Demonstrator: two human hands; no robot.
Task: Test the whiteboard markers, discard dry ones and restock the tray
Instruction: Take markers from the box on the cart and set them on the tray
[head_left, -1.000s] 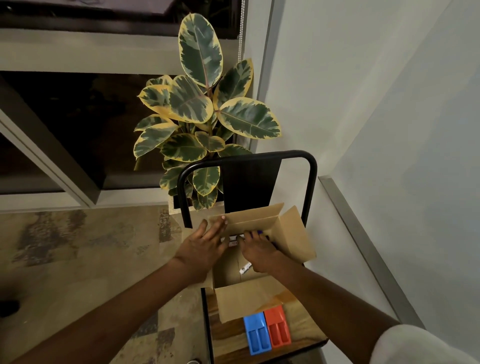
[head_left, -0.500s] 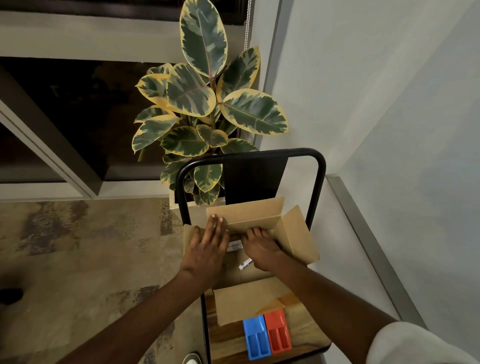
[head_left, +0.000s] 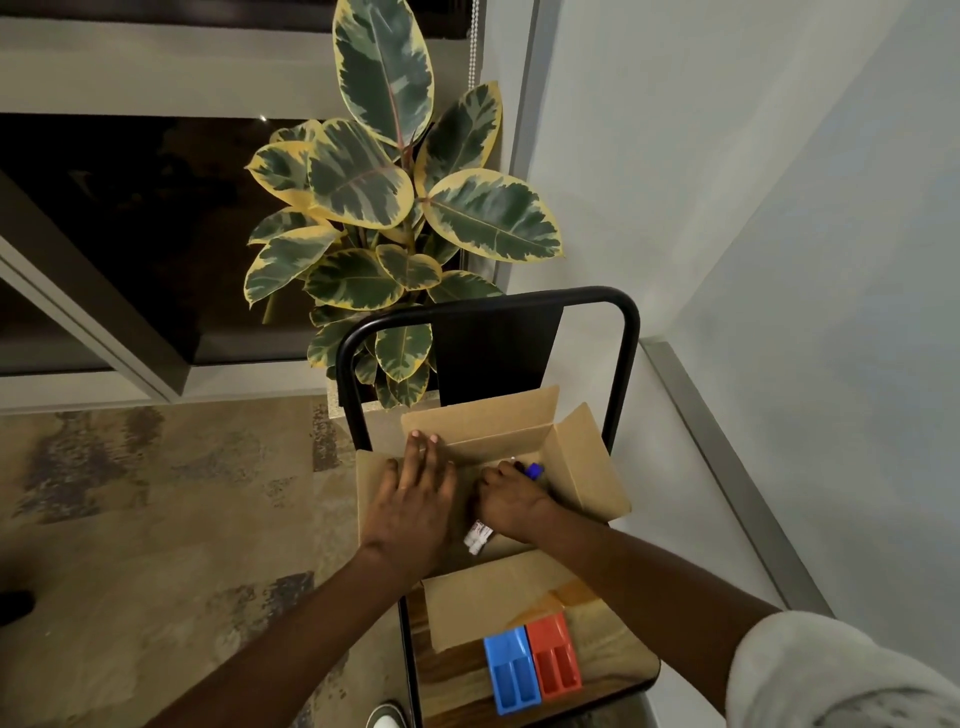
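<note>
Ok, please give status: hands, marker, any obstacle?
Left hand flat on box flap. Right hand grips blue-capped marker inside box. Flaps open, nothing in the way.

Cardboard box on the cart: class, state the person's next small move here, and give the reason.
Probably lift the blue-capped marker straight up out of the cardboard box: the right hand grips it inside, and the left hand lies flat on the side flap, holding the opening wide.
</note>
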